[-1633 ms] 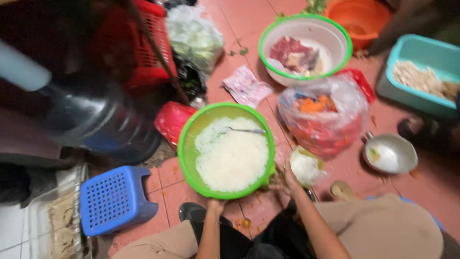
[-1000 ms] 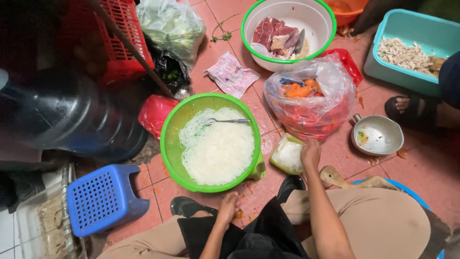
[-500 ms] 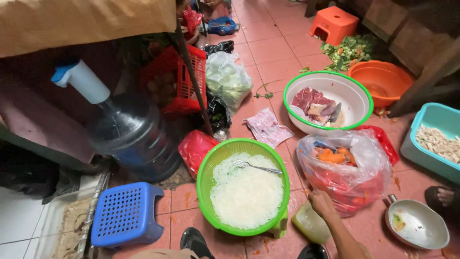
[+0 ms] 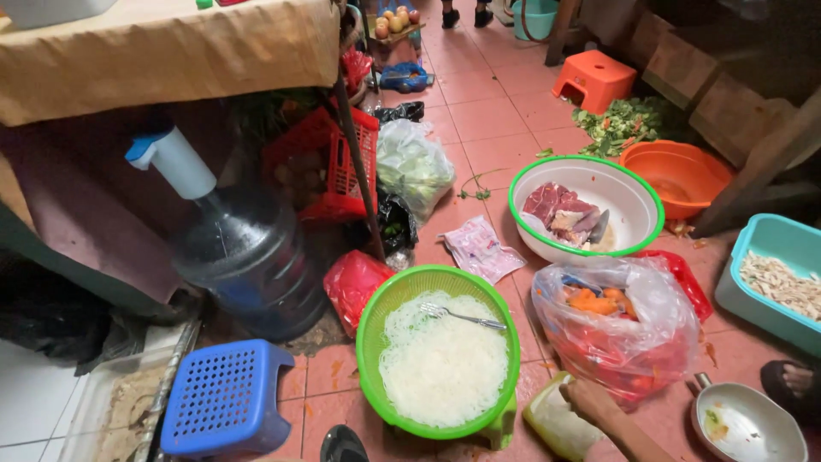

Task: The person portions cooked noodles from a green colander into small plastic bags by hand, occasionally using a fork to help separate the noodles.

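Fingers of the right hand rest on the pale green-lidded plastic tub, grip unclear; the left is unseen. The tub sits beside the green noodle colander, looking light, rigid, slick; best held by its rim.

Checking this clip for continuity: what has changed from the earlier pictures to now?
The left hand, earlier at the green basket's near rim, has left view. The right hand went from the basket rim to the pale container. The green basket, fork and red bag stayed put.
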